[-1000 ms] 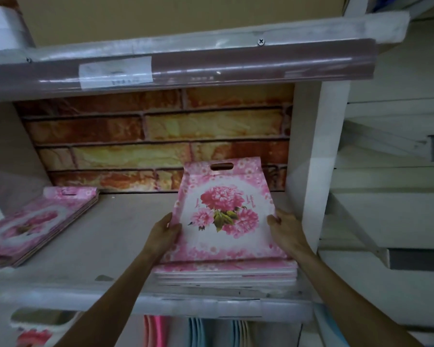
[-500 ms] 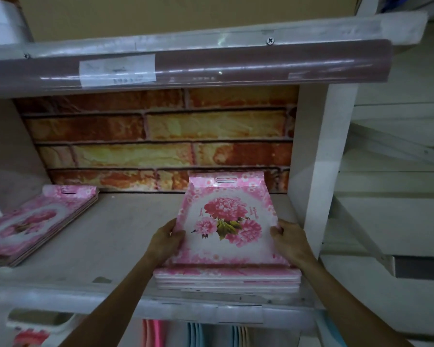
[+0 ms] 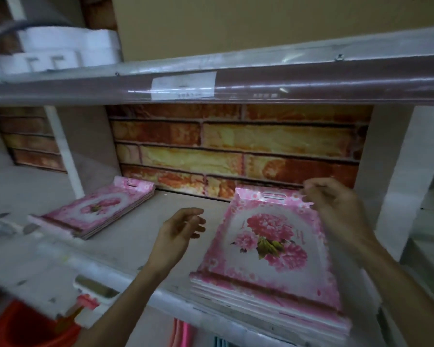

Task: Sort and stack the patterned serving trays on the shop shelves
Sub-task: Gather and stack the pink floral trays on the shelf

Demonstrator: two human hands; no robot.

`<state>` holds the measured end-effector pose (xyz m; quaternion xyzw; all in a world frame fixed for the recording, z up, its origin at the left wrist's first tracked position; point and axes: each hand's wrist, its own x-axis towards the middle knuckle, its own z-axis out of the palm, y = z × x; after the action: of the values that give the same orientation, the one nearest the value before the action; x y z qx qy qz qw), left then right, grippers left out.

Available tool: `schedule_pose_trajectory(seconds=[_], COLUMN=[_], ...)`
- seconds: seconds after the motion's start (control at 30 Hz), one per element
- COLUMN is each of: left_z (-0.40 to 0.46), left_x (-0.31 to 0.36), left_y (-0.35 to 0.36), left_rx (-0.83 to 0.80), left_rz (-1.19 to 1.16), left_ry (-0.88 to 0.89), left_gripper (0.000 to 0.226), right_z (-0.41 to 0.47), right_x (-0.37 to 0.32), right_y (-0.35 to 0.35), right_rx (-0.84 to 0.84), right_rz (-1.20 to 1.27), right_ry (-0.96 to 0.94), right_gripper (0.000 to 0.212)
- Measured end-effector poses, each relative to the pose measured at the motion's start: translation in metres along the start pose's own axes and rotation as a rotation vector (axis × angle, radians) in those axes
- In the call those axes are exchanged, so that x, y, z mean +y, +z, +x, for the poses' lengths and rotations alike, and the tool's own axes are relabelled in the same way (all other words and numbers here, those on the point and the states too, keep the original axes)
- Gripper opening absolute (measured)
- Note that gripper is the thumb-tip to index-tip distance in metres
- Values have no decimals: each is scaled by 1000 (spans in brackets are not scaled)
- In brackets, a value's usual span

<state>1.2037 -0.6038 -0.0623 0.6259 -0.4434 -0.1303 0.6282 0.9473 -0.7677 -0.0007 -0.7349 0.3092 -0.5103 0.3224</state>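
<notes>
Backing the grey shelf (image 3: 140,236), brick-print wall (image 3: 236,146); both hands hover loosely apart, holding nothing

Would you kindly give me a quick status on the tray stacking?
Left hand open, off the trays. Right hand open above far edge of right tray stack. Second stack at left. Nothing in the way.

both forearms reach forward and up from the bottom of the view. the left hand (image 3: 179,227) hangs in the air with its palm turned to the right, fingers loosely curled and spread, holding nothing. the right hand (image 3: 333,201) is raised higher and farther forward, wrist bent, its fingers lightly bent and pointing left, thumb near the fingertips; whether it touches anything cannot be told.
</notes>
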Motion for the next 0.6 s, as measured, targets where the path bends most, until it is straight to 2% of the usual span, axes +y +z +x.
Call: schedule_pose_trajectory(seconds=[0.1, 0.23, 0.43, 0.6], left_z=[-12, -20, -13, 1], left_x=[1, -2, -19, -47], left_y=[-17, -45, -93, -146], left_rx=[18, 42, 109, 81], left_rz=[10, 19, 20, 74], left_ry=[-2, -6, 6, 81], left_gripper=[18, 19, 20, 20], right_z=[7, 7, 5, -3], right_x=[-19, -33, -59, -78], right_y=[14, 45, 100, 141], right_rx=[-24, -109, -185, -213], right_rz=[77, 144, 161, 146], right_ry=[-67, -100, -133, -154], right_gripper=[22, 11, 10, 10])
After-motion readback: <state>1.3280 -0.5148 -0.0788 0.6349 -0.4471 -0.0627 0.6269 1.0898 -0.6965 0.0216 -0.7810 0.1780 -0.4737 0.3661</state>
